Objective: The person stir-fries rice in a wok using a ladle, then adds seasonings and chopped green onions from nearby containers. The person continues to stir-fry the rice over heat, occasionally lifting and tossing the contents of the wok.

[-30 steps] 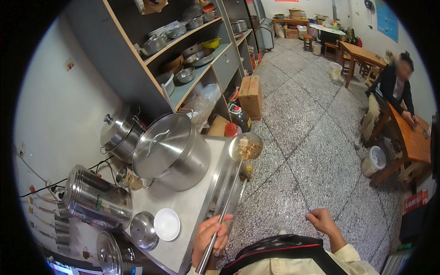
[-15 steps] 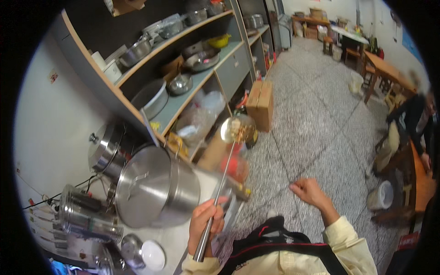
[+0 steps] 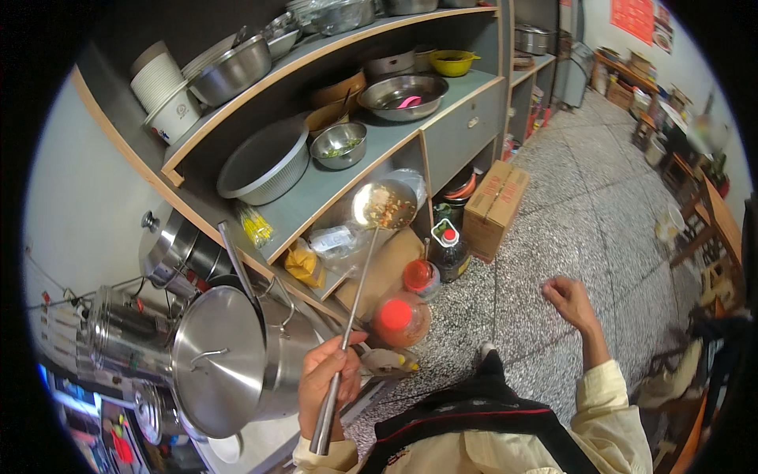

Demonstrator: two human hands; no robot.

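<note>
My left hand (image 3: 325, 385) is wrapped round the handle of a long metal ladle (image 3: 365, 276). Its wide bowl points away from me and carries chopped food (image 3: 388, 204) in pale and reddish-brown bits. From my view the ladle's bowl overlaps the lower shelf, above clear plastic bags (image 3: 332, 239); the exact gap cannot be judged. My right hand (image 3: 570, 302) hangs over the speckled floor, fingers loosely curled in with nothing visible in them. On the middle shelf stand a small steel bowl of chopped greens (image 3: 339, 148) and a wide steel basin (image 3: 404, 98) with a pink spoon.
At left is a big lidded steel pot (image 3: 217, 359) on a counter. Red-lidded jars (image 3: 401, 320) and a dark bottle (image 3: 450, 254) stand on the floor beside a cardboard box (image 3: 496, 207). A grey colander (image 3: 272, 170) sits on the shelf. Wooden tables (image 3: 720, 209) line the right.
My view has turned and come closer to the shelves. The ladle, held in my left hand throughout, is now in front of the lower shelf. My right hand stays apart from it.
</note>
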